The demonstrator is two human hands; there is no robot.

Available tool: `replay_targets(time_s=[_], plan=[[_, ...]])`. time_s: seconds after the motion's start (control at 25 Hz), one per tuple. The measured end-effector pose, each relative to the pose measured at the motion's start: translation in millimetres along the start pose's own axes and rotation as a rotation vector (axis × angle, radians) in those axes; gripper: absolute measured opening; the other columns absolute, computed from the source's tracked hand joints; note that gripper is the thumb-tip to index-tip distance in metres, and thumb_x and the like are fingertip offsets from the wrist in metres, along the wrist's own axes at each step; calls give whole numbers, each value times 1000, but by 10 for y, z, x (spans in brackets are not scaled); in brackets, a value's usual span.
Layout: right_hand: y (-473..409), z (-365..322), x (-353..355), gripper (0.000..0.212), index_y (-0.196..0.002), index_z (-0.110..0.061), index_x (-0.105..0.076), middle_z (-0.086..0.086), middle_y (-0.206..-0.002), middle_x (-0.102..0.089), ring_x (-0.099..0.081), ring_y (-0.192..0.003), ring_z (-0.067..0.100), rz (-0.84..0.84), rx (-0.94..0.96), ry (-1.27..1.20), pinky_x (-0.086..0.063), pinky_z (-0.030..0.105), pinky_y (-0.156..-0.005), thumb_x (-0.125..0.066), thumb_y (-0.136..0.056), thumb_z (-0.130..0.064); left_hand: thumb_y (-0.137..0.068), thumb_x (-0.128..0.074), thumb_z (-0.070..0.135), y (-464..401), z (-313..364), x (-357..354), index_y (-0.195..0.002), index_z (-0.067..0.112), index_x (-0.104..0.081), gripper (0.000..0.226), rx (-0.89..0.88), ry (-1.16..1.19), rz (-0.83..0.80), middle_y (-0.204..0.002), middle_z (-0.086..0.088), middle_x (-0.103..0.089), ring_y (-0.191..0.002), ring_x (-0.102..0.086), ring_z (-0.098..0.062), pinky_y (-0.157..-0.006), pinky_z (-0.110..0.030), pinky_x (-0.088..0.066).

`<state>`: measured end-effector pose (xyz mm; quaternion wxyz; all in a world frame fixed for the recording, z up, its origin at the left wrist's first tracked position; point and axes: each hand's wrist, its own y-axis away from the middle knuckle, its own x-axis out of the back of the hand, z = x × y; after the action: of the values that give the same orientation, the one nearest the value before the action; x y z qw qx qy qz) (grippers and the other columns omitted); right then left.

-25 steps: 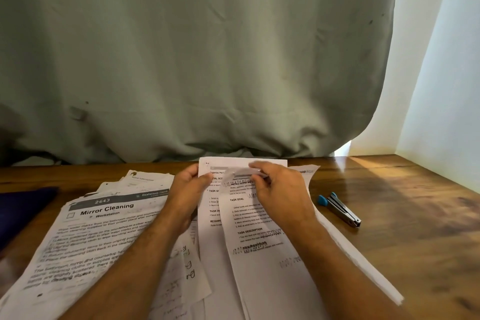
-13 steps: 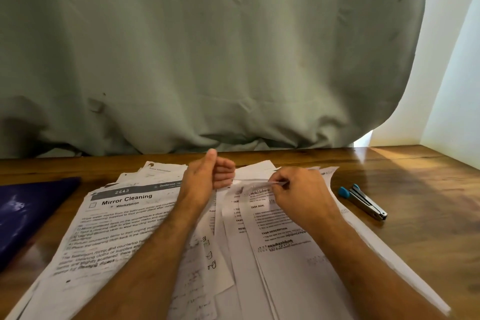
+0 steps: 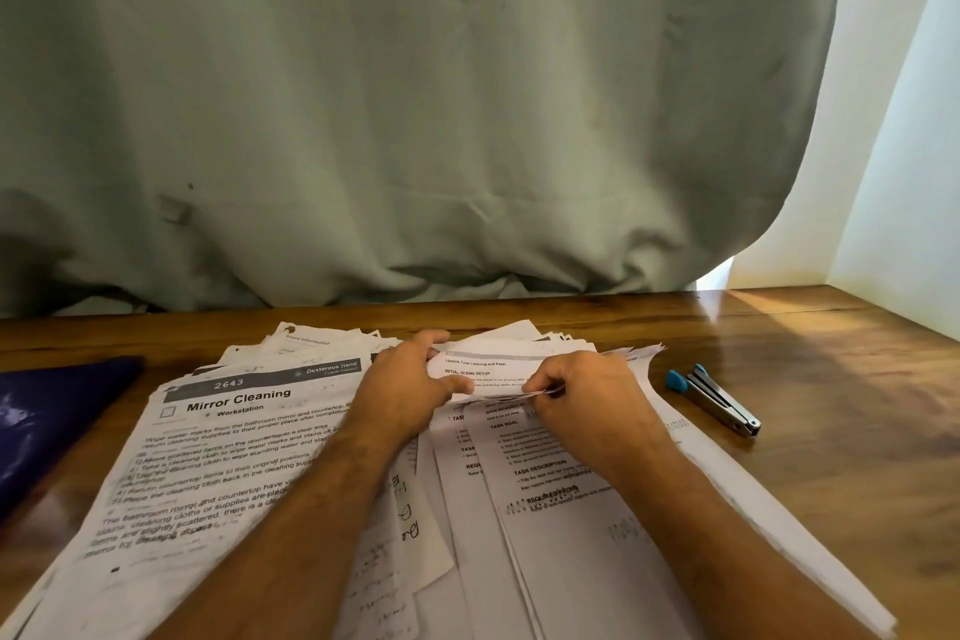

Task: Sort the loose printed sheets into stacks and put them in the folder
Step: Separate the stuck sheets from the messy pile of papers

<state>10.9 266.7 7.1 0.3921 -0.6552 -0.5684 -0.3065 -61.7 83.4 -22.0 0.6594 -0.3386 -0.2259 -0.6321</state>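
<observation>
Sorting stage: both hands work the far edge of the right pile (image 3: 561, 499). Left hand (image 3: 405, 390) grips the top sheet (image 3: 498, 369); right hand (image 3: 582, 395) pinches the edges beneath. Next, I judge, lift one sheet free. Folder (image 3: 47, 421) waits far left on the table (image 3: 831, 431).

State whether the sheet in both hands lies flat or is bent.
Bent: the sheet arches up between left hand and right hand.

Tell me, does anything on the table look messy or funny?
Yes. The printed sheets lie fanned out crookedly instead of in neat stacks, some with curled corners at the far edge. The sheet both hands are holding is bent upward. A staple remover lies off to the right.
</observation>
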Motion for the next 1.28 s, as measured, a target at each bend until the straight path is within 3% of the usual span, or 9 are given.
replay_targets(time_s=[0.12,0.24,0.4,0.56,0.68,0.84,1.04,1.16,1.28], plan=[[10,-34,11,16,-100,-34,-70,-11,-103,-67,-58,-89,10,-15,27,61,-55,23,-82,-57,-96,-26,-86,-78,26,43,46,30,-122,34,-62,40,5,328,80,-114,8,-72,-83,-71,-6,-65,-20,-60],[-2,-56,10,18,-109,-33,-68,-9,-101,-66,-58,-86,10,-1,38,76,-53,22,-80,-54,-98,-30,-93,-69,34,71,68,31,-102,30,-65,11,10,442,100,-99,7,-75,-81,-74,-9,-69,-28,-64],[-7,-53,29,20,-112,-32,-67,-12,-90,-62,-56,-77,7,101,63,94,-50,20,-77,-53,-98,-36,-99,-60,32,73,115,41,-134,25,-54,36,116,632,36,-116,-1,-72,-95,-74,-19,-79,-43,-64],[-66,-74,85,22,-115,-30,-66,-8,-97,-67,-60,-83,8,268,92,72,-54,23,-83,-54,-97,-38,-101,-59,23,82,161,71,-138,25,-53,37,124,817,-47,-120,-7,-70,-91,-76,-25,-76,-48,-63],[-160,-151,57,20,-112,-30,-65,-8,-97,-69,-62,-83,8,321,73,29,-56,26,-82,-55,-97,-38,-99,-51,50,142,170,75,-136,20,-55,48,59,859,-68,-111,-13,-74,-91,-75,-33,-84,-54,-61],[-228,-141,-28,18,-111,-31,-66,-9,-96,-69,-60,-80,8,280,6,12,-52,21,-75,-56,-97,-38,-70,-51,83,224,172,94,-124,21,-60,83,-26,846,-175,-104,-15,-75,-91,-74,-38,-83,-54,-60],[-244,-79,-53,19,-113,-34,-65,-11,-96,-70,-58,-73,7,248,-51,-20,-46,15,-60,-56,-96,-37,-91,-63,43,183,138,47,-110,21,-63,29,-65,794,-106,-95,-3,-78,-82,-77,-23,-64,-36,-62],[-235,-75,-44,17,-111,-33,-63,-14,-86,-62,-52,-65,4,235,-70,-47,-38,11,-53,-56,-96,-39,-81,-63,48,197,141,60,-110,18,-63,41,-56,820,-124,-97,-4,-78,-83,-77,-24,-62,-36,-63],[-233,-83,-12,18,-113,-33,-62,-14,-87,-62,-54,-66,4,206,-91,-56,-41,11,-53,-56,-96,-39,-78,-70,43,189,146,55,-124,18,-58,54,-28,835,-141,-110,-8,-75,-85,-77,-28,-69,-46,-64]])
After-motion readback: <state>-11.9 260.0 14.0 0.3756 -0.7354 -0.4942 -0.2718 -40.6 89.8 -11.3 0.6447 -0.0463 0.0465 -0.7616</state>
